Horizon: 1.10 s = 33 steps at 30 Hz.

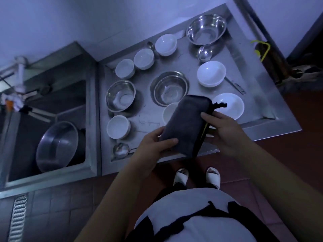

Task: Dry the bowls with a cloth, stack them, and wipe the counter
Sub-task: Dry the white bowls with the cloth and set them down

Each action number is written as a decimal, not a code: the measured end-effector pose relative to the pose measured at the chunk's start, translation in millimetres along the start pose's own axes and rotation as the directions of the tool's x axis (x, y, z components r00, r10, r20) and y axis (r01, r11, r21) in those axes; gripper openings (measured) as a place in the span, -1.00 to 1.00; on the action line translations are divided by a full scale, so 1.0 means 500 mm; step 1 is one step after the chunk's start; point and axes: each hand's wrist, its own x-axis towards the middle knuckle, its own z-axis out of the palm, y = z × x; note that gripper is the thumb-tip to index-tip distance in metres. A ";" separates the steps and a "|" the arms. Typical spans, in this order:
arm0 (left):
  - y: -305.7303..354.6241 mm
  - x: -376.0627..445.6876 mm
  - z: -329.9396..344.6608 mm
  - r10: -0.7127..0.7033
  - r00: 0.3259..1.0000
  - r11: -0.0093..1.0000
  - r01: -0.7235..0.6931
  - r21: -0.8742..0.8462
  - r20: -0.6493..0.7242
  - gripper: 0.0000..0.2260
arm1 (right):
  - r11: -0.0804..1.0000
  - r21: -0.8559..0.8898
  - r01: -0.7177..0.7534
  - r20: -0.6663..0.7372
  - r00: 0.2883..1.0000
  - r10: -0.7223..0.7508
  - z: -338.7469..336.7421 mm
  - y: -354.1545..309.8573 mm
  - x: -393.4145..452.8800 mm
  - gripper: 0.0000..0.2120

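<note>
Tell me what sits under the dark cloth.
Under the folded dark cloth, which both hands hold, a white bowl shows only its left rim; the rest of it and the counter beneath are covered.

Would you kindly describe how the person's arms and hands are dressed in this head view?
Both forearms are bare up to the lower edge of the frame, with no sleeve in view. The left hand and the right hand wear no gloves, and no ring, watch or bracelet can be made out in the dim light.
</note>
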 end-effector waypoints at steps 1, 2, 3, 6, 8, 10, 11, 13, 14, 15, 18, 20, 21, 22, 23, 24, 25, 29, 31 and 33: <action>-0.006 0.001 0.007 -0.036 0.998 0.999 0.033 -0.043 -0.058 -0.74 | 0.999 -0.026 -0.046 0.003 0.999 0.046 -0.006 0.009 0.003 -0.92; -0.011 0.003 0.012 -0.081 0.991 0.994 0.072 -0.084 -0.102 -0.77 | 0.993 -0.079 -0.092 -0.004 0.996 0.092 -0.013 0.025 0.006 -0.95; -0.015 0.005 0.015 -0.128 0.983 0.987 0.112 -0.118 -0.132 -0.79 | 0.976 -0.174 -0.130 -0.024 0.992 0.128 -0.019 0.037 0.003 -0.92; -0.023 0.009 0.017 -0.253 0.950 0.955 0.213 -0.208 -0.186 -0.86 | 0.790 -0.612 -0.026 0.018 0.999 0.047 -0.059 0.072 -0.013 -0.27; -0.025 0.008 0.012 -0.312 0.933 0.928 0.260 -0.265 -0.177 -0.89 | 0.575 -0.783 0.236 0.277 0.961 -0.018 -0.060 0.078 -0.043 -0.15; -0.028 0.003 0.009 -0.352 0.926 0.896 0.293 -0.333 -0.133 -0.88 | 0.273 -0.838 0.473 0.466 0.880 -0.097 -0.056 0.100 -0.050 -0.20; -0.029 0.000 0.007 -0.366 0.925 0.878 0.305 -0.370 -0.106 -0.86 | 0.157 -0.831 0.533 0.513 0.845 -0.154 -0.052 0.111 -0.048 -0.25; -0.032 -0.007 0.003 -0.386 0.921 0.841 0.326 -0.431 -0.055 -0.81 | 0.104 -0.820 0.563 0.520 0.807 -0.280 -0.042 0.127 -0.039 -0.36; -0.031 -0.011 -0.001 -0.392 0.919 0.827 0.335 -0.452 -0.036 -0.79 | 0.138 -0.816 0.561 0.497 0.803 -0.329 -0.037 0.126 -0.035 -0.40; -0.031 -0.014 -0.007 -0.395 0.919 0.816 0.343 -0.464 -0.015 -0.78 | 0.190 -0.805 0.562 0.473 0.801 -0.367 -0.031 0.120 -0.031 -0.42; -0.030 -0.017 -0.035 -0.402 0.915 0.798 0.367 -0.479 0.032 -0.77 | 0.287 -0.761 0.582 0.475 0.801 -0.364 -0.007 0.099 -0.027 -0.51; -0.033 -0.017 -0.061 -0.405 0.913 0.797 0.379 -0.471 0.049 -0.77 | 0.336 -0.754 0.565 0.464 0.819 -0.337 0.017 0.102 -0.023 -0.50; -0.036 -0.015 -0.076 -0.407 0.911 0.795 0.386 -0.469 0.059 -0.78 | 0.390 -0.761 0.519 0.430 0.853 -0.297 0.030 0.108 -0.021 -0.49; -0.038 -0.013 -0.092 -0.407 0.910 0.794 0.394 -0.463 0.076 -0.79 | 0.439 -0.767 0.468 0.394 0.884 -0.252 0.042 0.116 -0.016 -0.54; -0.040 -0.010 -0.110 -0.410 0.907 0.796 0.408 -0.447 0.098 -0.79 | 0.471 -0.765 0.439 0.383 0.898 -0.215 0.052 0.127 -0.006 -0.63; -0.039 -0.008 -0.129 -0.416 0.901 0.806 0.427 -0.410 0.120 -0.78 | 0.492 -0.759 0.427 0.379 0.904 -0.201 0.065 0.137 0.001 -0.69; -0.037 -0.005 -0.150 -0.421 0.896 0.829 0.443 -0.340 0.141 -0.77 | 0.513 -0.747 0.422 0.365 0.906 -0.213 0.077 0.147 0.008 -0.68; -0.027 0.031 -0.280 -0.308 0.951 0.950 0.309 0.033 -0.040 -0.76 | 0.590 -0.704 0.396 0.215 0.910 -0.354 0.129 0.176 0.012 -0.63; -0.029 0.066 -0.371 -0.156 0.957 0.975 0.189 0.116 -0.246 -0.85 | 0.617 -0.697 0.366 0.095 0.899 -0.427 0.151 0.189 0.013 -0.71; -0.033 0.103 -0.465 0.001 0.927 0.956 0.110 0.273 -0.375 -0.87 | 0.604 -0.725 0.332 -0.021 0.865 -0.501 0.174 0.195 0.014 -0.73</action>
